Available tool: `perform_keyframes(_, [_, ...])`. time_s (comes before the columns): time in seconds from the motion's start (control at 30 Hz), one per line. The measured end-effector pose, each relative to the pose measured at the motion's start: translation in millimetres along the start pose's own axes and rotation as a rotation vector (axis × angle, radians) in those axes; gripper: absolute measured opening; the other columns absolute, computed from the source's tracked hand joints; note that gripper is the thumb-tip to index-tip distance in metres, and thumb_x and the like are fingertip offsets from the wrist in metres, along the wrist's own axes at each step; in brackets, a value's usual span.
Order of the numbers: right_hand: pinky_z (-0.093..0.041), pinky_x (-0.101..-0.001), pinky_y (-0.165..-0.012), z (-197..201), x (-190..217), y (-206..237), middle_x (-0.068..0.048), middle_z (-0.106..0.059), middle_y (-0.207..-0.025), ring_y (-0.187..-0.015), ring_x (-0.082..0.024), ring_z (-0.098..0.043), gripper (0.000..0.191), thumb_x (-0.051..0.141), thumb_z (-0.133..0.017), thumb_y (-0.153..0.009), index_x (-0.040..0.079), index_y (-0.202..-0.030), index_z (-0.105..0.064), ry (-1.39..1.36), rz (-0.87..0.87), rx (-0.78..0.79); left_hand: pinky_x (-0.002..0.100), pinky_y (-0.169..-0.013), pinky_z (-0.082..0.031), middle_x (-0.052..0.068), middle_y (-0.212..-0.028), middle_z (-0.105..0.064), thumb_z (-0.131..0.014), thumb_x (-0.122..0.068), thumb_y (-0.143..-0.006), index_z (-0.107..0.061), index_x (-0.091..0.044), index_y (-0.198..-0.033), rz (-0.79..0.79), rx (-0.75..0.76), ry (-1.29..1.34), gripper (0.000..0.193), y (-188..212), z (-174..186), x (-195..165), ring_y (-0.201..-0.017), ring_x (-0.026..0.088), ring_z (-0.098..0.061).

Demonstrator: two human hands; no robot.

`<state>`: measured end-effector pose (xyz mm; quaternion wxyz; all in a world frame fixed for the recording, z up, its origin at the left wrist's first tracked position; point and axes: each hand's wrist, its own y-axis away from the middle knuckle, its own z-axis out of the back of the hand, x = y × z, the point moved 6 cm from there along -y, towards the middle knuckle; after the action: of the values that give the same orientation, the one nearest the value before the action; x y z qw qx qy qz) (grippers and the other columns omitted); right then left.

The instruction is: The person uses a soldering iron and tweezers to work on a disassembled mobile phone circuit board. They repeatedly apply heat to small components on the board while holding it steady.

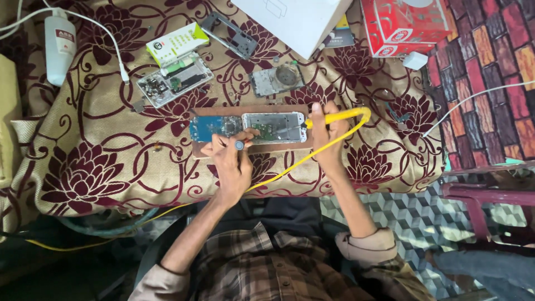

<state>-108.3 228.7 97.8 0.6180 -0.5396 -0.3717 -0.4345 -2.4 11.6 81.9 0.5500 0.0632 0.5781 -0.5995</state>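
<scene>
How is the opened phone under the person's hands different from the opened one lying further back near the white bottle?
The phone under the hands lies level on a brown board, touched by both hands; the far phone lies slanted on the cloth, untouched. The near one has a blue part beside it; the far one has a green-and-white pack. Both show bare insides.

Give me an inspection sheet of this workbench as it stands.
Surface: table under a tan cloth with maroon flowers.
Job's things: opened phone beside a blue circuit board, both on a brown board.
Clutter: two more stripped phones, grey frame, white bottle, white box, red box.
Grippers: left hand pinches a small round-capped tool; right hand grips a yellow-handled iron.
Cables: yellow cord trails off the table; white cables.
Surroundings: brick-pattern cover, patterned floor.
</scene>
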Motion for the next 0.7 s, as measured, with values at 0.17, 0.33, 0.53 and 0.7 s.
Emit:
perform_keyframes(0.17, [-0.031,-0.0208,-0.048,-1.2,6.1,-11.9,0.004,-0.052,-0.074,-0.057,0.0,-0.04,0.024,0.021,-0.053,-0.109,0.007,-0.091,-0.048,-0.061,-0.101,0.211,0.039,-0.086,-0.029,0.001,-0.104,-0.077,-0.057,0.01,-0.085,-0.063,-0.006,-0.102,0.007,0.004,0.029,0.025,-0.1,-0.3,0.7,-0.086,0.022,-0.041])
perform_keyframes(0.33, [-0.029,-0.0227,-0.046,6.8,16.3,-2.9,0.004,-0.044,-0.06,-0.05,-0.002,-0.039,0.021,0.018,-0.057,-0.106,0.006,-0.09,-0.05,0.072,-0.098,0.179,0.039,-0.086,-0.028,0.0,-0.101,-0.077,-0.057,0.009,-0.084,-0.064,-0.007,-0.103,0.007,0.003,0.002,0.026,-0.6,0.0,-0.4,-0.087,0.021,-0.043])
perform_keyframes(0.53, [-0.034,-0.0308,-0.054,5.3,40.7,18.1,0.001,-0.057,-0.065,-0.055,-0.009,-0.046,0.04,0.01,-0.069,-0.102,0.004,-0.073,-0.043,0.34,0.228,-0.09,0.04,-0.088,-0.027,-0.001,-0.102,-0.076,-0.058,0.007,-0.085,-0.064,-0.008,-0.105,0.016,0.009,-0.006,0.026,1.3,0.1,1.1,-0.088,0.021,-0.044])
perform_keyframes(0.7, [-0.03,-0.0381,-0.056,1.0,48.5,15.5,-0.009,-0.04,-0.058,-0.053,-0.017,-0.038,0.042,0.004,-0.069,-0.1,0.001,-0.07,-0.041,0.497,0.276,-0.152,0.041,-0.088,-0.025,-0.003,-0.101,-0.077,-0.059,0.008,-0.083,-0.064,-0.009,-0.103,-0.005,0.0,-0.037,0.027,1.2,1.1,-0.1,-0.087,0.02,-0.045])
